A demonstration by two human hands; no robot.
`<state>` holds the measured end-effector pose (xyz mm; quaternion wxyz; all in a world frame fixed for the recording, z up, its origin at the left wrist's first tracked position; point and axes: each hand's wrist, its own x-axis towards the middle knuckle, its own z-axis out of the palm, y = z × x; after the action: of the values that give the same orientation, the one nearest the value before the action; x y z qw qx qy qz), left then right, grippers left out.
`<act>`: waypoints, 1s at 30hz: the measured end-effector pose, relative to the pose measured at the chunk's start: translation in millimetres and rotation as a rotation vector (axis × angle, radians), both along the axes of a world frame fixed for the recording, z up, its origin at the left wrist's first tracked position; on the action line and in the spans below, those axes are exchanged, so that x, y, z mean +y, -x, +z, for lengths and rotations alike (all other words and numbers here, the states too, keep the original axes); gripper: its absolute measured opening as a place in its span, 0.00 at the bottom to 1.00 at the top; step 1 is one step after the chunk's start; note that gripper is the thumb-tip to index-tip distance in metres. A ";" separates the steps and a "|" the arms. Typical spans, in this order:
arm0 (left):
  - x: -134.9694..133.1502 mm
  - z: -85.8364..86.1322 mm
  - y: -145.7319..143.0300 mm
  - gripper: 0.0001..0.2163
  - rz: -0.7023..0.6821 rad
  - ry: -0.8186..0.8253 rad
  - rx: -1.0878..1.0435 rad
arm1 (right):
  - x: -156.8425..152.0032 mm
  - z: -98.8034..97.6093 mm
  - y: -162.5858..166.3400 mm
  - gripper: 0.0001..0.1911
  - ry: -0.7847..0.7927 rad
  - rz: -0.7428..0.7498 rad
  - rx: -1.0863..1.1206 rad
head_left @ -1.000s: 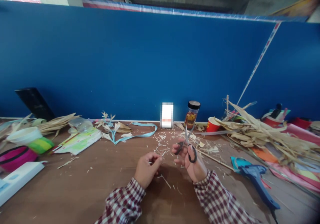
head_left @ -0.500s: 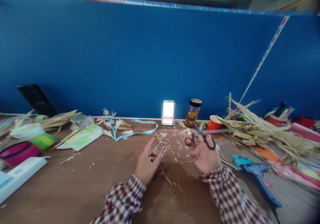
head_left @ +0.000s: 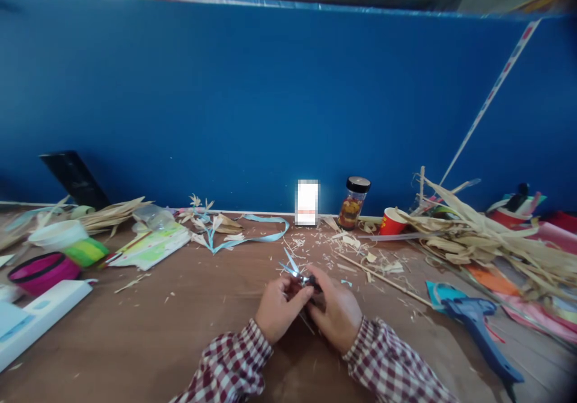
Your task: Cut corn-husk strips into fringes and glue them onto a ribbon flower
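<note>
The right hand (head_left: 338, 310), which half a second ago was lying palm-up farther right with the scissors (head_left: 295, 271) hanging loosely on its fingers, is now turning inward and meeting the left hand (head_left: 277, 308) in the lower middle of the frame. It is gripping the scissors at their handles, which the fingers are mostly hiding; the parted blades are pointing toward the upper left. The left hand's index finger, earlier stretching forward, is now curling in, and its fingertips are bunching beside the scissors' pivot; whether they are pinching anything, I cannot tell. A thin strip (head_left: 310, 325) is showing just below the hands.

Pale scraps (head_left: 295, 244) are littering the table (head_left: 193, 331) beyond the blades. Behind them, a black-lidded jar (head_left: 351, 208) is standing near a red cup (head_left: 391, 224), with dried leaves (head_left: 473, 226) piling up at the right. A thin stick (head_left: 392, 281) is slanting toward a blue glue gun (head_left: 478, 325), which is lying at the lower right. A pale blue ribbon (head_left: 270, 238) is curling left of the scraps; at the left edge, a pink container (head_left: 45, 274) is sitting behind a white power strip (head_left: 49, 319). A blue partition (head_left: 252, 103) is closing off the back.
</note>
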<state>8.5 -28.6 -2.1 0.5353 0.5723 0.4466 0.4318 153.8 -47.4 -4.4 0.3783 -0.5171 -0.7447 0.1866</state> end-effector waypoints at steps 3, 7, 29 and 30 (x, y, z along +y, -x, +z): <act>2.5 -2.2 1.4 0.11 0.084 -0.068 0.029 | -0.1 2.2 -2.0 0.31 -0.021 0.100 -0.004; 5.8 0.8 5.9 0.11 0.153 -0.062 0.064 | 3.0 4.5 -6.8 0.25 -0.033 0.094 0.109; 0.0 9.7 11.2 0.08 0.341 -0.490 0.343 | 4.1 -2.1 -6.6 0.21 -0.459 -0.019 -0.005; -1.0 9.9 10.7 0.08 0.338 -0.512 0.346 | 4.7 -1.3 -7.8 0.19 -0.443 -0.057 0.072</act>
<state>-2.2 -29.6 7.8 0.2117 0.6707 0.4962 0.5091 161.6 -42.7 -5.7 0.5140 -0.4355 -0.7386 0.0260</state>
